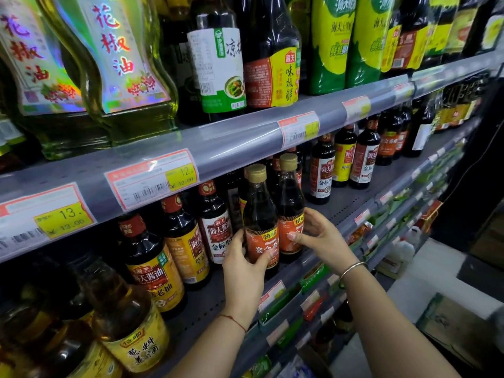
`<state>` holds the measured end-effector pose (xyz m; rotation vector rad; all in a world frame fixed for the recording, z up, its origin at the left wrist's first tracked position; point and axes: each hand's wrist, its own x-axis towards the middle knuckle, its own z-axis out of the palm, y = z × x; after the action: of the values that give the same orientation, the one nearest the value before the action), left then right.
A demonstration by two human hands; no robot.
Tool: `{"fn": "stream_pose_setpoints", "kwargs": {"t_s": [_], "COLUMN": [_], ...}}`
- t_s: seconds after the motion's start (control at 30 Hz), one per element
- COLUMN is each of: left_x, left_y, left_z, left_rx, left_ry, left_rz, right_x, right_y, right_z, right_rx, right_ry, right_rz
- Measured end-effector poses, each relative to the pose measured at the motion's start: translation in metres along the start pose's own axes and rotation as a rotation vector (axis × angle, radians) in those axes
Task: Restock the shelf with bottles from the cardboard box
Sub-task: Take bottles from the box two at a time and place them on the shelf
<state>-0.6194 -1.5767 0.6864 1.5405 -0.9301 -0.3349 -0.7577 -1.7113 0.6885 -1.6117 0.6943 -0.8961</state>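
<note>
My left hand (242, 266) grips a gold-capped bottle (260, 214) at its orange label. My right hand (319, 238) curls round its twin (290, 197) just beside it (both upright at the front of the middle shelf (351, 203)), among dark sauce bottles (215, 227).

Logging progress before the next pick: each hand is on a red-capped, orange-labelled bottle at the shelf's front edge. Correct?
Not quite: the caps are gold, not red. The head view shows the left hand on the left bottle and the right hand on the right bottle, both orange-labelled, at the shelf's front edge.
</note>
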Motion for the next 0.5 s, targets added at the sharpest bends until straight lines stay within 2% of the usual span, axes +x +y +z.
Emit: {"fn": "stream_pose_setpoints", "kwargs": {"t_s": [0.2, 0.5], "left_x": [0.007, 0.011], "left_y": [-0.005, -0.007], "left_z": [0.006, 0.015], "left_rx": [0.013, 0.023], "left_ry": [-0.008, -0.008], "left_rz": [0.001, 0.007], "right_x": [0.01, 0.013], "right_y": [0.009, 0.012], "right_z": [-0.009, -0.016], "right_rx": [-0.066, -0.041], "right_ry": [0.037, 0.017], "right_rz": [0.002, 0.0]}}
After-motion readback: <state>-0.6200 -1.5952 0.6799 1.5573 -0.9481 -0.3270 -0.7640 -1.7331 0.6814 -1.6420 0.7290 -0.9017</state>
